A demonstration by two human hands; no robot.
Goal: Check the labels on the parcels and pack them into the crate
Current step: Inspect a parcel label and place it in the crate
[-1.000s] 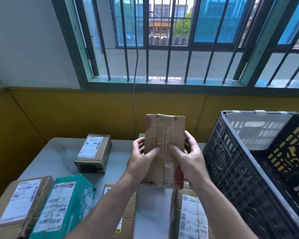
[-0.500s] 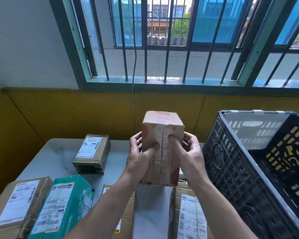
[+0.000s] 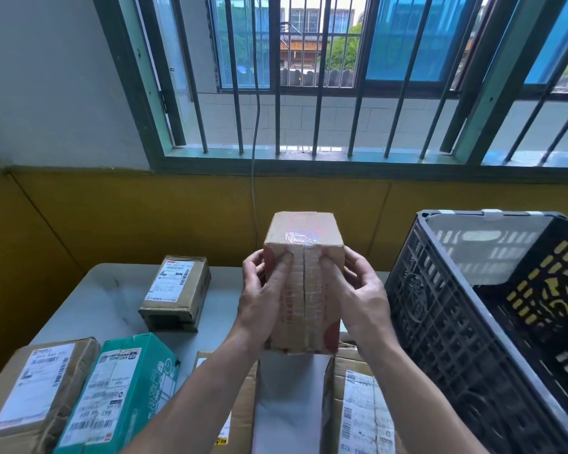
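Note:
I hold a brown taped cardboard parcel (image 3: 304, 276) upright above the table, between both hands. My left hand (image 3: 263, 296) grips its left side with the thumb across the front. My right hand (image 3: 358, 290) grips the right side, thumb on the front too. No shipping label shows on the faces turned to me. The black plastic crate (image 3: 446, 322) stands tilted at the right, its open mouth facing me, with nothing visible inside.
On the grey table (image 3: 112, 296) lie a small brown parcel (image 3: 176, 291) with a label, a large brown parcel (image 3: 33, 388), a teal box (image 3: 122, 391), and two more cardboard parcels (image 3: 358, 407) under my arms. A barred window is behind.
The parcel in my hands has tipped so that its top end face now shows, and my thumbs have slid up towards its upper edge.

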